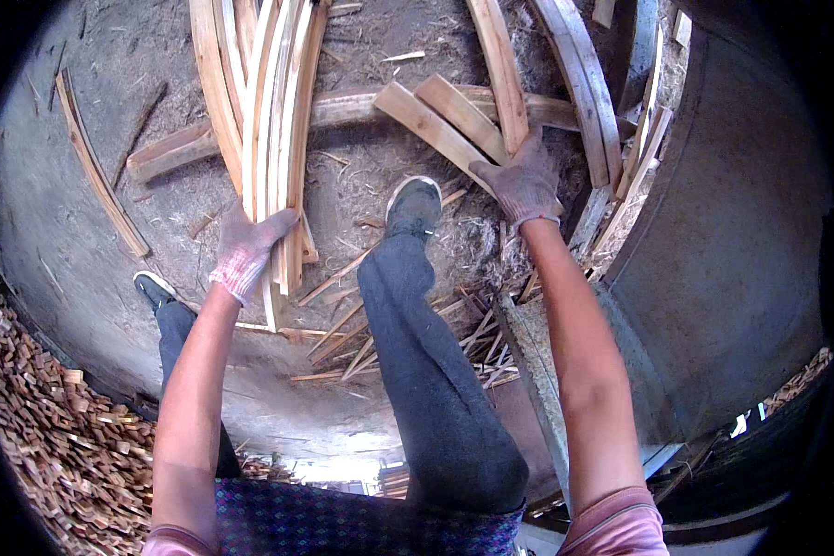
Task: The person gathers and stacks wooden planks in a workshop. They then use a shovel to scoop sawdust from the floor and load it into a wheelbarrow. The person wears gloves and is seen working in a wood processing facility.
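My left hand (250, 243), in a pale knit work glove, is closed around the near end of a bundle of long wooden strips (273, 120), its thumb lying across them. The strips rest over a thick wooden beam (171, 153) on the ground. My right hand (528, 181), gloved too, grips the near end of a long wooden plank (499, 65). Two shorter boards, a left board (426, 125) and a right board (463, 116), lean toward this hand. Its thumb is by their near ends, and its fingers are partly hidden.
Greyish boards (579, 83) lie right of my right hand. Thin wood offcuts (477, 343) litter the ground behind my forward foot (414, 208). A dark metal-looking panel (723, 232) stands at the right. A large heap of wood pieces (56, 417) fills the lower left.
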{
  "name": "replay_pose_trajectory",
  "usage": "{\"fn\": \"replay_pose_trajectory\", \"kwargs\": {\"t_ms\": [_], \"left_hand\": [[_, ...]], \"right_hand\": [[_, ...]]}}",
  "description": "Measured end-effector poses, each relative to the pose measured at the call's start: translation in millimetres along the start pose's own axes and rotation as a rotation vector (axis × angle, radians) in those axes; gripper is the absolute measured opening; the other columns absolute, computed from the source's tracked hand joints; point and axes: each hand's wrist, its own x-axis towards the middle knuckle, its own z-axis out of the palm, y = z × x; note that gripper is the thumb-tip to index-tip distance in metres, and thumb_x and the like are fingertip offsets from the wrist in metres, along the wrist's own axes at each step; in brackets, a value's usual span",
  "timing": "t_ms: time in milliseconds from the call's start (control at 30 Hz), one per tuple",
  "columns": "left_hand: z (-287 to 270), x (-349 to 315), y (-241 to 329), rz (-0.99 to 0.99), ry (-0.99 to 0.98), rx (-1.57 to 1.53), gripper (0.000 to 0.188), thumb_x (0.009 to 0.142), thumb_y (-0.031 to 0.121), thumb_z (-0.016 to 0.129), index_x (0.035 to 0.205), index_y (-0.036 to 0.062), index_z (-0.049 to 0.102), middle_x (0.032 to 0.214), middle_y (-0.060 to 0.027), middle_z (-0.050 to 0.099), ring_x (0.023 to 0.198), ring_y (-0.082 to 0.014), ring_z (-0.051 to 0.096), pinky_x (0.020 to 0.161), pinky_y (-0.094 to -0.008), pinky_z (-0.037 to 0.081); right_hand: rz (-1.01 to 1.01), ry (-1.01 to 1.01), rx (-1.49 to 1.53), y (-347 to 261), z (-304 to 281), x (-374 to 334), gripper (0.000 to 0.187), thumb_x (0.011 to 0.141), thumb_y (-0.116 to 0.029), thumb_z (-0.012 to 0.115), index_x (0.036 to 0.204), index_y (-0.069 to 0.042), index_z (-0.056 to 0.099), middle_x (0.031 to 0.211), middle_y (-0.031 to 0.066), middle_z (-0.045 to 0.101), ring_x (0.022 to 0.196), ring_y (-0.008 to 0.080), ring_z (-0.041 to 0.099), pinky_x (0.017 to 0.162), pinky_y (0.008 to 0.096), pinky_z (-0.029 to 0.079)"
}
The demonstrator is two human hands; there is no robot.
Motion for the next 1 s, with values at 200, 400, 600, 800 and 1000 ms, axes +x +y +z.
{"fn": "replay_pose_trajectory", "kwargs": {"t_ms": [200, 400, 600, 800, 1000], "left_hand": [[8.4, -8.6, -1.3, 0.102, -0.024, -0.095, 0.052, 0.082, 0.031, 0.075, 0.117, -0.0058, 0.064, 0.096, -0.0128, 0.074, 0.081, -0.0179, 0.071, 0.075, -0.0337, 0.058], [5.7, 5.5, 5.6, 0.086, 0.079, 0.077, 0.065, 0.077, 0.037, 0.082, 0.122, -0.0064, 0.062, 0.099, -0.0194, 0.074, 0.087, -0.0266, 0.074, 0.08, -0.038, 0.058], [34.7, 5.9, -0.7, 0.173, 0.401, 0.296, 0.076, 0.074, 0.041, 0.084, 0.129, -0.005, 0.057, 0.113, -0.0255, 0.07, 0.104, -0.036, 0.071, 0.091, -0.0428, 0.055], [47.5, 8.2, -1.6, 0.244, 0.483, 0.233, 0.074, 0.078, 0.032, 0.081, 0.135, -0.0064, 0.053, 0.119, -0.0242, 0.066, 0.109, -0.0355, 0.066, 0.099, -0.0412, 0.051], [30.1, -17.7, 21.8, 0.095, 0.435, 0.159, 0.081, 0.08, 0.033, 0.081, 0.142, -0.0072, 0.048, 0.134, -0.0279, 0.06, 0.123, -0.0375, 0.061, 0.106, -0.0417, 0.046]], "right_hand": [[0.112, -0.092, 0.222, 32.9, 58.0, -9.6, 0.085, 0.083, -0.031, 0.076, 0.149, 0.004, 0.036, 0.133, 0.0319, 0.058, 0.125, 0.0439, 0.058, 0.106, 0.0461, 0.046], [0.057, 0.079, 0.298, 73.8, 85.8, -50.0, 0.061, 0.089, -0.017, 0.069, 0.142, 0.001, 0.044, 0.135, 0.028, 0.056, 0.127, 0.0431, 0.055, 0.106, 0.0478, 0.044], [-0.02, 0.094, -0.076, 65.2, 91.8, -55.3, 0.099, 0.07, -0.036, 0.087, 0.146, 0.004, 0.038, 0.138, 0.0296, 0.052, 0.131, 0.0461, 0.049, 0.112, 0.0511, 0.037], [-0.095, 0.142, 0.025, 25.0, 100.9, -26.7, 0.097, 0.062, -0.039, 0.09, 0.136, 0.006, 0.046, 0.125, 0.0276, 0.058, 0.121, 0.0434, 0.054, 0.107, 0.0509, 0.041], [-0.221, 0.037, 0.068, 11.6, 63.2, -43.3, 0.086, 0.057, -0.041, 0.088, 0.122, 0.006, 0.056, 0.11, 0.0261, 0.064, 0.103, 0.0426, 0.063, 0.092, 0.0494, 0.051]]}}
